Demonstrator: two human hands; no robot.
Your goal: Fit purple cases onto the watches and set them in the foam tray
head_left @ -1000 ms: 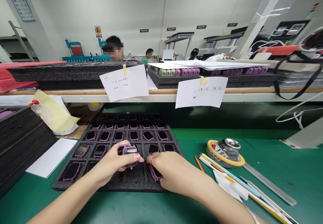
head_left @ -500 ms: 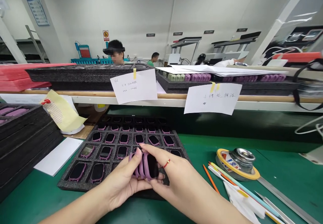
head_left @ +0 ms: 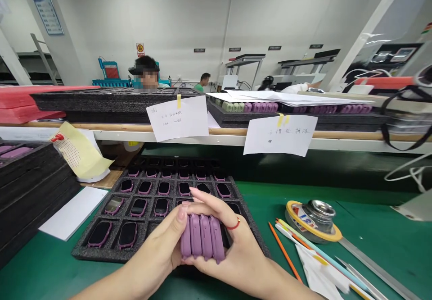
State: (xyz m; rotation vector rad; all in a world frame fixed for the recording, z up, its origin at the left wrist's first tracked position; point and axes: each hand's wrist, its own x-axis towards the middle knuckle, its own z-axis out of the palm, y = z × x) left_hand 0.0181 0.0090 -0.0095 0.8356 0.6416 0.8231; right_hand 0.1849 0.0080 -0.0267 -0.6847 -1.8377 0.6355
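Observation:
Several purple watch cases (head_left: 202,238) stand side by side in a row between my two hands, their edges facing me. My left hand (head_left: 168,234) presses on the left end of the row, its thumb at the upper left. Around the right end wraps my right hand (head_left: 236,241), with fingers over the top and the palm side below. Behind and below the hands lies a black foam tray (head_left: 113,252) whose compartments hold purple watch cases with dark screens. The hands hide part of the tray's right side.
Stacked black trays (head_left: 30,201) and a white paper (head_left: 74,212) are at left. At right lie a tape roll with a glass jar (head_left: 315,221), an orange stick (head_left: 285,251), swabs and tweezers. A shelf edge (head_left: 229,138) crosses behind; two people are beyond it.
The held watch cases have turned, so their purple edges face me instead of a dark screen. My right hand has shifted around them, and the view has moved slightly.

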